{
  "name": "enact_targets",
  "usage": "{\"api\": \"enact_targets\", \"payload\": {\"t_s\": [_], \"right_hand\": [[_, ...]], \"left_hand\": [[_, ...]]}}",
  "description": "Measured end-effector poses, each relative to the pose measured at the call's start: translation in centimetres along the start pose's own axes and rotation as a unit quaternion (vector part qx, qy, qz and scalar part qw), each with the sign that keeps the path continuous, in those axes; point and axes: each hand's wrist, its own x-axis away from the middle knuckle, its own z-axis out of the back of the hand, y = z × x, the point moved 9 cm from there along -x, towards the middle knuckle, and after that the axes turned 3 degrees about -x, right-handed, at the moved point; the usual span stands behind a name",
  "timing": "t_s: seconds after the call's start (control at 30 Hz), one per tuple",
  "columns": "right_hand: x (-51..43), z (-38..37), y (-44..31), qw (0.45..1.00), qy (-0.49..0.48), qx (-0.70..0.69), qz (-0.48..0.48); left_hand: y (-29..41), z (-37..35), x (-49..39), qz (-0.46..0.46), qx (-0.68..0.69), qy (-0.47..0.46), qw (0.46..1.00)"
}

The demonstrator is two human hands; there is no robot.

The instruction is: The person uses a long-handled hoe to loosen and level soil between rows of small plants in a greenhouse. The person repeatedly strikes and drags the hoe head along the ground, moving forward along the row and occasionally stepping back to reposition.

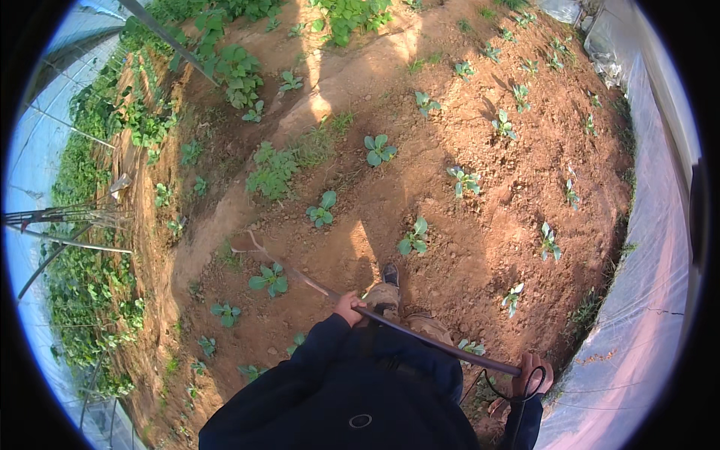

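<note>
A long-handled hoe slants across the front of my body. My left hand is wrapped around its shaft near the middle. Close to the butt end of the handle, my right hand grips it, and a black cord loops over that hand. The hoe's blade is at the far left end, low over the soil beside a patch of grass; whether it touches the ground I cannot tell. A young leafy seedling grows just in front of the shaft.
Several young brassica-like plants, such as one plant by my shoe, stand in loose rows on brown soil. Weeds grow ahead. Plastic sheeting borders the right side. Metal poles and taller climbing plants are on the left.
</note>
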Motion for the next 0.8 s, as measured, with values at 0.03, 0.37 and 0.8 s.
{"api": "enact_targets", "payload": {"t_s": [0.03, 0.37, 0.8], "right_hand": [[-0.5, 0.7, -0.8, 1.000, 0.010, -0.003, 0.003], [-8.2, 3.4, -10.1, 0.997, 0.009, 0.011, 0.081], [-19.4, 10.9, -35.4, 0.723, 0.140, -0.467, 0.489]], "left_hand": [[0.1, -0.4, 0.0, 0.005, -0.002, -0.004, 1.000], [0.7, -7.9, 0.9, -0.048, 0.106, -0.057, 0.992], [9.6, -15.8, 8.5, -0.130, 0.204, -0.280, 0.929]]}}
